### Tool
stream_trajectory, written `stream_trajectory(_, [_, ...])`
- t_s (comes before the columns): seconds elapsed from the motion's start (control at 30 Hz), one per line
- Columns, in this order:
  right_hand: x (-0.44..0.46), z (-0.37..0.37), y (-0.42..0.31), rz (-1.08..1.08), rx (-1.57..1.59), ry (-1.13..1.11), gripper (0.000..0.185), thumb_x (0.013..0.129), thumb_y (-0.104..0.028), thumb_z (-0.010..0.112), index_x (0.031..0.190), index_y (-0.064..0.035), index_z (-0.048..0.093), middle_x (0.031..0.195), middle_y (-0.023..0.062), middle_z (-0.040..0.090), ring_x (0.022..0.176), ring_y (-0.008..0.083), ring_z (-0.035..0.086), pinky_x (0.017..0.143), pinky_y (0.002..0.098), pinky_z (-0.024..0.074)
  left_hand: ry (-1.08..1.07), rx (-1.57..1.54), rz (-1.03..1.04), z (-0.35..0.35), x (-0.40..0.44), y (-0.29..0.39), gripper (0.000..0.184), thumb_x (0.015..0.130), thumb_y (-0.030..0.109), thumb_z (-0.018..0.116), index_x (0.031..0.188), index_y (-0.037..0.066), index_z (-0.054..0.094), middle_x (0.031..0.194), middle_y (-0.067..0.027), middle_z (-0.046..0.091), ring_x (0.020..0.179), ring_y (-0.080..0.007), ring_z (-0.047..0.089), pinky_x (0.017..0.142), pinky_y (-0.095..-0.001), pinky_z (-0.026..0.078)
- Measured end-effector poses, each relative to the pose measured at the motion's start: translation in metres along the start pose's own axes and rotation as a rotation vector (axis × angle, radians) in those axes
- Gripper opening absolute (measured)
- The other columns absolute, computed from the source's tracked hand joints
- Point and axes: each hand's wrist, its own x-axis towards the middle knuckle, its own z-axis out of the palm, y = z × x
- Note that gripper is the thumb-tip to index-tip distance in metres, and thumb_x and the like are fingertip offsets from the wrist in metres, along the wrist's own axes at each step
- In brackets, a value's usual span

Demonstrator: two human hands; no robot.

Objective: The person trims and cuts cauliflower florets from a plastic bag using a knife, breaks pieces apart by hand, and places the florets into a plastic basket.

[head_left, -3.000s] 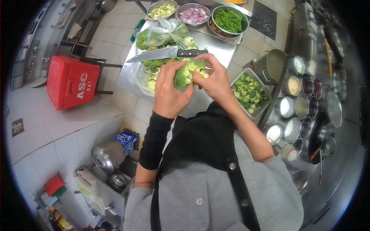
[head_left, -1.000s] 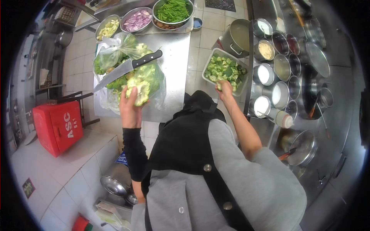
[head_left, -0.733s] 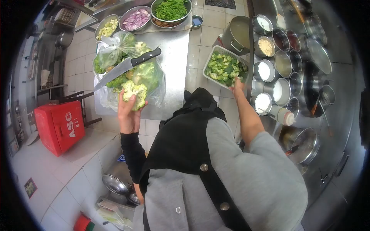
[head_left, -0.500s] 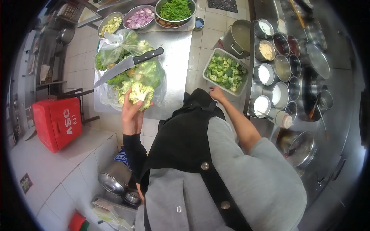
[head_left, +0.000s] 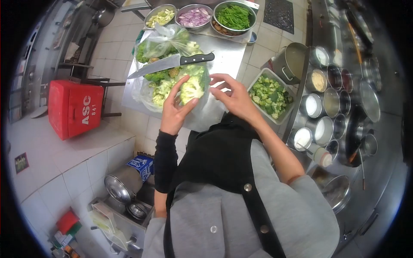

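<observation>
Over the steel table (head_left: 234, 45), my left hand (head_left: 174, 112) grips a pale green broccoli head (head_left: 192, 89) between thumb and fingers. My right hand (head_left: 235, 98) is raised just to the right of that head, fingers bent and apart from the thumb, with nothing visible between them. Beyond both hands, a kitchen knife (head_left: 172, 63) with a black riveted handle lies across clear plastic bags (head_left: 165, 36) of broccoli, its blade pointing left. Loose broccoli (head_left: 161, 91) shows in the bag beside my left hand.
A tub (head_left: 282, 118) of cut broccoli stands right of the table, beside a tall pot (head_left: 289, 62). Bowls of green beans (head_left: 233, 17), chopped onion (head_left: 193, 17) and pale cut vegetable (head_left: 160, 18) line the far edge. Sauce containers (head_left: 313, 105) fill the right counter. A red box (head_left: 74, 109) sits left.
My right hand has come up from beside the tub to near the broccoli head. My left hand still holds the head, now turned and closer to the right hand. The view has shifted.
</observation>
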Motion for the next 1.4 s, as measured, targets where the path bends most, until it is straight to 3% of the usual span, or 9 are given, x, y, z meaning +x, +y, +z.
stream_trajectory(0.2, [0.003,0.023,-0.026,-0.094,0.086,-0.053,0.048,0.097,-0.005,0.078,0.143,-0.0007,0.064,0.124,0.0092,0.062,0.100,0.0162,0.068,0.081,0.0304,0.0621,-0.086,-0.097,-0.007,0.013,0.001,0.022,0.086,0.093,-0.006,0.075,0.169,0.005,0.037,0.169,-0.0144,0.036,0.149,-0.0259,0.047,0.119,-0.0401,0.048])
stream_trajectory(0.4, [-0.008,0.018,-0.040,-0.121,0.173,-0.039,0.037,0.096,0.005,0.072,0.133,0.0003,0.069,0.126,0.0102,0.064,0.099,0.0139,0.069,0.079,0.0274,0.0620,-0.031,-0.308,0.053,0.012,-0.003,0.021,0.085,0.093,-0.003,0.073,0.168,-0.001,0.033,0.167,-0.0203,0.039,0.150,-0.0271,0.047,0.121,-0.0386,0.044])
stream_trajectory(0.57, [-0.011,0.014,-0.047,-0.228,-0.115,0.021,0.030,0.095,0.006,0.070,0.125,0.0009,0.071,0.117,0.0110,0.068,0.094,0.0153,0.070,0.076,0.0280,0.0607,-0.024,-0.366,-0.073,0.008,-0.007,0.015,0.075,0.097,0.003,0.069,0.165,0.000,0.040,0.158,-0.0180,0.045,0.139,-0.0238,0.055,0.113,-0.0334,0.050])
stream_trajectory(0.7, [-0.013,0.012,-0.036,-0.266,-0.146,0.035,0.027,0.096,0.003,0.071,0.122,0.0009,0.071,0.116,0.0119,0.068,0.088,0.0188,0.070,0.073,0.0301,0.0586,0.029,-0.269,-0.088,0.010,-0.008,0.012,0.067,0.099,0.004,0.067,0.162,0.001,0.046,0.151,-0.0134,0.050,0.128,-0.0203,0.061,0.104,-0.0329,0.056])
stream_trajectory(0.83, [-0.015,0.010,-0.038,-0.266,-0.152,0.032,0.020,0.098,-0.001,0.071,0.117,0.0011,0.073,0.112,0.0106,0.071,0.090,0.0187,0.071,0.072,0.0302,0.0576,-0.007,-0.164,-0.140,0.012,-0.006,0.014,0.046,0.102,0.005,0.070,0.147,0.001,0.060,0.142,-0.0123,0.058,0.120,-0.0196,0.065,0.097,-0.0384,0.063])
stream_trajectory(0.9, [-0.014,0.010,-0.035,-0.302,-0.131,0.061,0.017,0.098,-0.001,0.070,0.115,0.0020,0.072,0.109,0.0116,0.070,0.085,0.0205,0.070,0.071,0.0327,0.0571,0.005,-0.120,-0.144,0.015,-0.006,0.017,0.038,0.103,0.005,0.071,0.140,0.001,0.064,0.138,-0.0115,0.060,0.118,-0.0181,0.066,0.096,-0.0364,0.063])
stream_trajectory(1.13, [-0.007,-0.017,0.010,0.027,0.116,0.231,0.016,0.105,-0.009,0.069,0.115,0.0025,0.073,0.100,0.0056,0.073,0.080,0.0100,0.067,0.070,0.0274,0.0562,0.046,-0.118,-0.243,0.009,-0.008,0.006,0.043,0.100,0.012,0.075,0.141,0.005,0.065,0.146,-0.0069,0.058,0.119,-0.0158,0.064,0.095,-0.0332,0.059])
stream_trajectory(1.23, [-0.006,-0.041,0.070,0.082,0.088,0.371,0.017,0.103,-0.013,0.073,0.111,0.0020,0.073,0.085,0.0039,0.070,0.073,0.0102,0.067,0.065,0.0275,0.0579,0.060,-0.089,-0.280,0.008,-0.013,0.000,0.044,0.099,0.012,0.076,0.141,0.006,0.066,0.148,-0.0069,0.056,0.119,-0.0162,0.064,0.094,-0.0336,0.058])
stream_trajectory(1.4, [-0.039,-0.090,0.193,0.453,0.405,0.583,0.023,0.100,-0.013,0.072,0.118,0.0016,0.069,0.092,0.0075,0.071,0.075,0.0135,0.068,0.066,0.0280,0.0583,-0.108,-0.263,-0.416,0.011,-0.019,-0.020,0.042,0.102,0.008,0.063,0.143,-0.003,0.059,0.138,-0.0151,0.062,0.123,-0.0215,0.065,0.105,-0.0380,0.053])
